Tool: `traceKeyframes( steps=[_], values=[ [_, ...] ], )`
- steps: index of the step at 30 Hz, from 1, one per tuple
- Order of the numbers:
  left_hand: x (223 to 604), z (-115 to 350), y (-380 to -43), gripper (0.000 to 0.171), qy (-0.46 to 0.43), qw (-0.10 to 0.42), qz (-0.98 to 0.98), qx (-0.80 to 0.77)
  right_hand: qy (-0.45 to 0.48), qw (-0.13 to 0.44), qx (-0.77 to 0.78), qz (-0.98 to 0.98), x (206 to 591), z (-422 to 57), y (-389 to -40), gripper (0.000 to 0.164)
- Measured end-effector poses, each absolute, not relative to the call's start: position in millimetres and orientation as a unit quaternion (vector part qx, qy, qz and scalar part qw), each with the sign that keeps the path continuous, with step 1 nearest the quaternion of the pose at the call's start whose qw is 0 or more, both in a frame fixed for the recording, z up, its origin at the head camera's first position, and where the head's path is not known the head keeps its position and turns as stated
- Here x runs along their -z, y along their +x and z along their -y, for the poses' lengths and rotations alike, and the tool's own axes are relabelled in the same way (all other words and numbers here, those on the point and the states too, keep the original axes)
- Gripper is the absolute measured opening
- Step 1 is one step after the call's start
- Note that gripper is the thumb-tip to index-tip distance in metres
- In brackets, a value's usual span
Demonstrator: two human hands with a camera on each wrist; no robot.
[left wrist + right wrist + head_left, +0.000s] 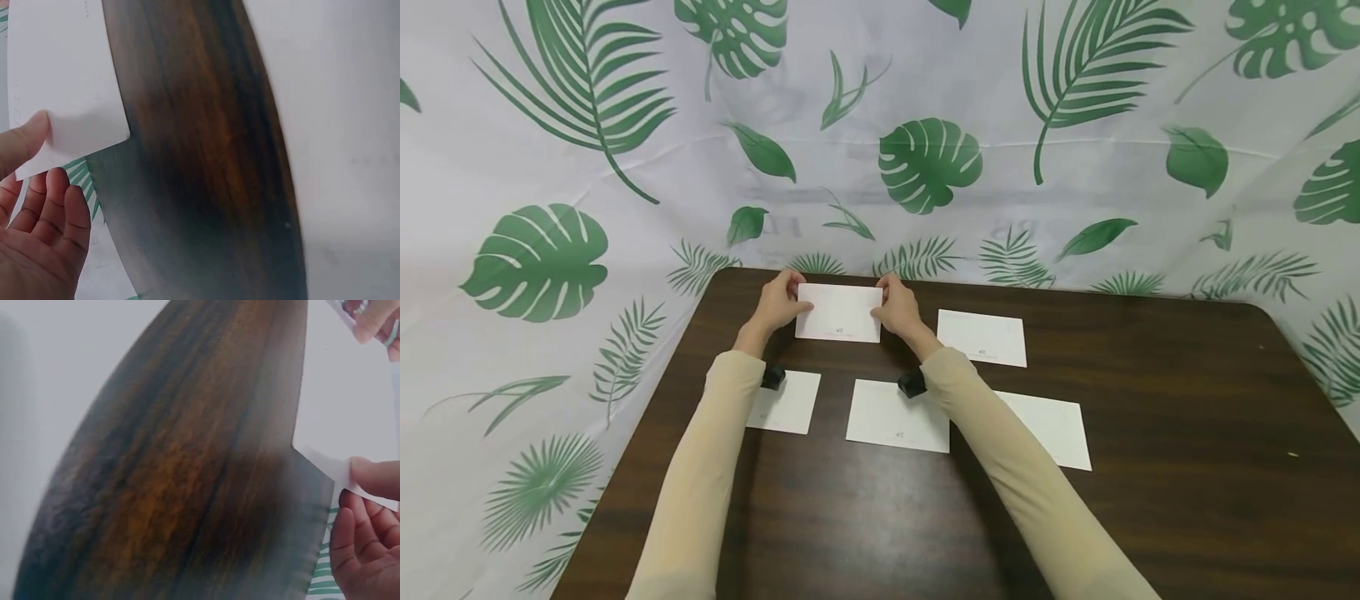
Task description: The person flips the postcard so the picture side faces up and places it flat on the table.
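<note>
A leaf-printed cloth (925, 167) hangs behind a dark wooden table (1195, 400), whose far edge runs just beyond the hands. Two pale sleeves reach in from the near side, the left sleeve (696, 483) and the right sleeve (1030, 492).

Four white rectangles lie on the wood: the near middle card (880, 412), the near right card (1052, 425) partly hidden by the right sleeve, the far right card (981, 333), and the near left card (793, 402) partly hidden at the left wrist.

The held card (838, 310) is between the hands near the far left corner of the table, its long axis running from hand to hand, so neither hand is clearly nearer. The left hand (778, 302) pinches one short end and the right hand (901, 310) the other, thumbs on the upper face and fingers behind. It looks raised; whether any edge touches the wood cannot be told.

Dark wood shows between it and the near cards, and a narrower strip before the far right card. The widest stretch lies to the right. A small grey mark (839, 331) sits by its near edge.
</note>
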State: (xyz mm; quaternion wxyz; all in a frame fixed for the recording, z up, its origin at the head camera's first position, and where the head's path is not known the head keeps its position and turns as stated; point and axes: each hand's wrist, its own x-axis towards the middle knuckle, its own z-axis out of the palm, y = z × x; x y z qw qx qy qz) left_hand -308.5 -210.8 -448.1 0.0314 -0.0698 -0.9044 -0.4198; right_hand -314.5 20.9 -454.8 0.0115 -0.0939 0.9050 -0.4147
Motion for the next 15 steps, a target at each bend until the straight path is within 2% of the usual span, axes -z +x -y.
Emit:
traceKeyframes(
  steps=[7, 15],
  values=[
    [443.2, 210.6, -307.3, 0.029, -0.086, 0.068, 0.888, 0.446, -0.121, -0.054, 0.438, -0.889, 454.5, -25.8, -310.7, 0.033],
    [441.7, 213.9, -301.2, 0.022, -0.099, 0.104, 0.879, 0.454, -0.109, -0.089, 0.490, -0.860, 457.4, -25.6, -307.7, 0.028]
  ],
)
